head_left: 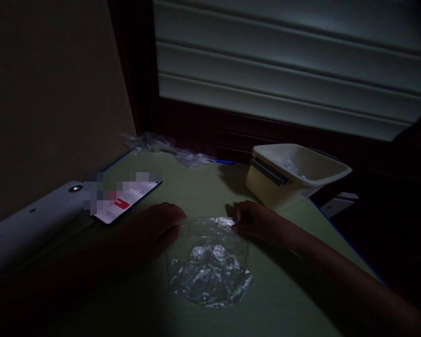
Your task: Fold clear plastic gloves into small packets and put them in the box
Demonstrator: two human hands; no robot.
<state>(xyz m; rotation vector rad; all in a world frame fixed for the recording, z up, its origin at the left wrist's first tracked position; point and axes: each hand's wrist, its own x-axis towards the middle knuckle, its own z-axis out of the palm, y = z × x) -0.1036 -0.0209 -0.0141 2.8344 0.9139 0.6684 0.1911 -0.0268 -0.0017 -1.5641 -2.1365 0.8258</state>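
A clear plastic bag (210, 267) lies on the pale green table (192, 187), its lower part crinkled and shiny. At the bag's upper left corner is my left hand (163, 224), its thumb and fingers closed on the edge. My right hand (245, 219) pinches the upper right corner, fingers curled in. Between the hands the top edge runs nearly straight. The scene is dim, and my left forearm is almost lost in shadow.
A cream bin (277, 187) with a dark handle and plastic inside stands at the back right. Crumpled plastic (171, 150) and a blue pen (224, 162) lie along the back edge. On the left are a lit phone (126, 201) and a white device (38, 215).
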